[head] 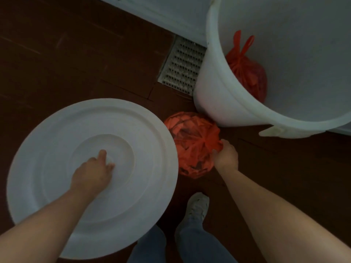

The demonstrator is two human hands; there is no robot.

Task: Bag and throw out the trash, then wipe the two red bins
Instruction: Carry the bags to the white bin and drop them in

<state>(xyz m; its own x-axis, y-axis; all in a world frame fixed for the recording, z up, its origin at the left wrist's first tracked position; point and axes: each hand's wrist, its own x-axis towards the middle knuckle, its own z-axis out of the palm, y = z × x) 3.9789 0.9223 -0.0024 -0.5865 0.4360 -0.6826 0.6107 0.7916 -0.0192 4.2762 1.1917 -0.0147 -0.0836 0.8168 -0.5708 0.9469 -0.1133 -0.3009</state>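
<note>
L hand [93, 173] is curling its fingers round the knob of a white lid [47, 149], & R hand [226, 156] is pinching the tied top of a red trash bag [190, 133] sitting on the dark wood floor [57, 54], beside the lid's edge. A 2nd red bag [247, 73] is lying inside the white tub [218, 92] by the wall [161, 8], w/ a vent [182, 65] next to it; bare floor is showing top left.

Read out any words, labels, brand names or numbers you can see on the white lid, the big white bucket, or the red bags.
There is no readable text anywhere in this view.
white lid: plain, no label or number.
white bucket: plain, no marking shows.
red bag by the lid and red bag in the bucket: no print visible.
shoe: dark specks, too blurred to tell whether they are writing.
</note>
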